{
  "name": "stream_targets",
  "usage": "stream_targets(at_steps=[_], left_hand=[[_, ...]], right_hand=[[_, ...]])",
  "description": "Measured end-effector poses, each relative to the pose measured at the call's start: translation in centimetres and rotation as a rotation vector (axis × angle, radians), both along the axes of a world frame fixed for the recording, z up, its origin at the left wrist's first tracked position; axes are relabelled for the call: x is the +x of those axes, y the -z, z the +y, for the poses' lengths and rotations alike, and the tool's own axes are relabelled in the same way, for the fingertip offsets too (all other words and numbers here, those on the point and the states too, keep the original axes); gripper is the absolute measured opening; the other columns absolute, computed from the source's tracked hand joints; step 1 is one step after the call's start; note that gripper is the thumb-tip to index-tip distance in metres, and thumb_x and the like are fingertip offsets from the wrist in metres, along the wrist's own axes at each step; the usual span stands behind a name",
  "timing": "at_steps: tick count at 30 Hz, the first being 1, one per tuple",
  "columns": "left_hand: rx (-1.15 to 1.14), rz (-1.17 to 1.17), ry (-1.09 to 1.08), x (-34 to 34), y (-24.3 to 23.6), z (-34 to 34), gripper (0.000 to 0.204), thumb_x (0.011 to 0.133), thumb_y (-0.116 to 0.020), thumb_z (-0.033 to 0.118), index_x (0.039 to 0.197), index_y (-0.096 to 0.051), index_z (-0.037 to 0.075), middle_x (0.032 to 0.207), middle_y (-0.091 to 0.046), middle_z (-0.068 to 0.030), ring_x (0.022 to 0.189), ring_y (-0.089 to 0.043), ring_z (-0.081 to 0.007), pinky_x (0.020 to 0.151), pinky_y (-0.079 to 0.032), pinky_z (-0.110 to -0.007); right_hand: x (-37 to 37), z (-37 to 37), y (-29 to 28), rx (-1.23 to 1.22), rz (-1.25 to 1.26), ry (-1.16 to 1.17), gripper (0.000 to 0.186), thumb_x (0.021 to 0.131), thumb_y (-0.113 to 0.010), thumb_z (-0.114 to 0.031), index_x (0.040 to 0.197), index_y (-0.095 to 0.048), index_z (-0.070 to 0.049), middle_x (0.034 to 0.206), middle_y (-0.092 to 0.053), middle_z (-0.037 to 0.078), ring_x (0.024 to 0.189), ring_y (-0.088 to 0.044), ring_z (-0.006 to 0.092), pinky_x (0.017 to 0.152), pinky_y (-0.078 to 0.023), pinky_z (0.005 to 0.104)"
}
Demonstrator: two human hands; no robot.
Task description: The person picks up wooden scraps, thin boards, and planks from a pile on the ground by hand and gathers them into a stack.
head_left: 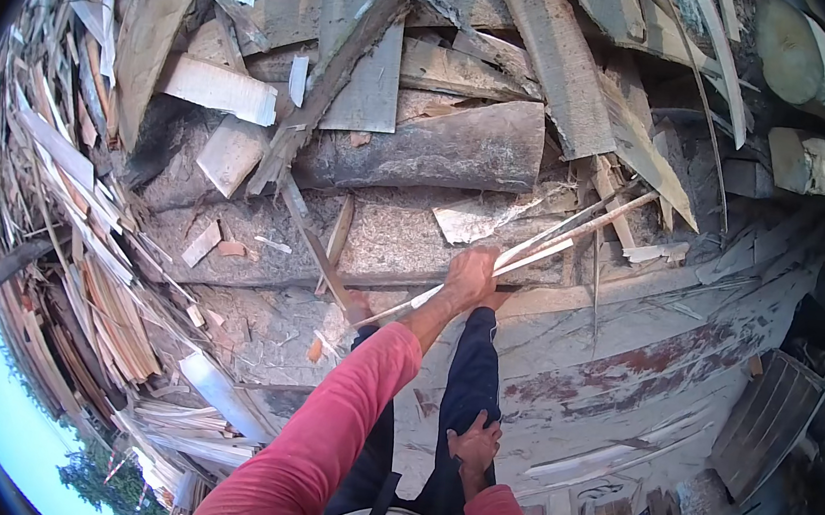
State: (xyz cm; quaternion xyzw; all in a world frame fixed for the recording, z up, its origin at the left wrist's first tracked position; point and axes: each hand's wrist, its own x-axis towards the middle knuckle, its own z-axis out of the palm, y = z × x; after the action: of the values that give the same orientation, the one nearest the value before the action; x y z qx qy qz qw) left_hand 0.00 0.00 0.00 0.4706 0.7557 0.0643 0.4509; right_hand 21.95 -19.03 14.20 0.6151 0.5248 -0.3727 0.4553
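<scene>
My left hand [472, 273] is closed around a few thin wood strips [533, 255]. The strips slant from near my left foot up to the right, over the loose wood. My right hand [475, 443] holds nothing and rests on my right leg [475, 365], in dark trousers, with its fingers apart. Just beyond the strips lies a thick rounded log piece [424, 148] with bark on it. A pale wood scrap [472, 222] sits close to my left hand.
Rough slabs and boards [553, 66] are heaped at the far side. Stacked thin strips [80, 263] fill the left. Cut logs [789, 51] lie at the far right. A dark plank box or board [767, 426] leans at the right. Small chips litter the dusty ground.
</scene>
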Motion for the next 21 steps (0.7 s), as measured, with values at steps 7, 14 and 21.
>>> stream_targets(at_steps=[7, 14, 21], left_hand=[[-0.015, 0.048, 0.26, -8.0, -5.6, -10.1, 0.027, 0.074, -0.064, 0.022, 0.095, -0.058, 0.008, 0.09, -0.06, -0.0159, 0.087, -0.058, -0.0369, 0.074, -0.048, -0.044], [-0.035, -0.032, -0.138, -15.8, -16.5, -21.2, 0.029, 0.071, -0.07, 0.013, 0.095, -0.058, 0.002, 0.087, -0.059, -0.018, 0.083, -0.059, -0.0367, 0.073, -0.047, -0.043], [-0.011, -0.087, -0.891, -12.8, -22.9, -25.8, 0.039, 0.074, -0.067, 0.002, 0.109, -0.052, -0.003, 0.094, -0.064, -0.0121, 0.084, -0.063, -0.0209, 0.075, -0.051, -0.032]], right_hand=[[-0.5, -1.0, -0.8, 0.129, 0.096, -0.042, 0.084, 0.068, -0.071, -0.04, 0.134, -0.034, -0.004, 0.123, -0.04, 0.028, 0.115, -0.04, 0.0428, 0.095, -0.036, 0.0504], [1.8, 9.7, 6.8, 0.305, 0.348, 0.429, 0.076, 0.072, -0.072, -0.041, 0.126, -0.041, 0.003, 0.12, -0.047, 0.027, 0.117, -0.044, 0.0375, 0.098, -0.036, 0.0425], [-9.1, 41.6, 9.6, 0.861, 0.707, 0.243, 0.105, 0.062, -0.076, -0.054, 0.138, -0.028, 0.001, 0.139, -0.032, 0.023, 0.129, -0.032, 0.0356, 0.106, -0.03, 0.0415]])
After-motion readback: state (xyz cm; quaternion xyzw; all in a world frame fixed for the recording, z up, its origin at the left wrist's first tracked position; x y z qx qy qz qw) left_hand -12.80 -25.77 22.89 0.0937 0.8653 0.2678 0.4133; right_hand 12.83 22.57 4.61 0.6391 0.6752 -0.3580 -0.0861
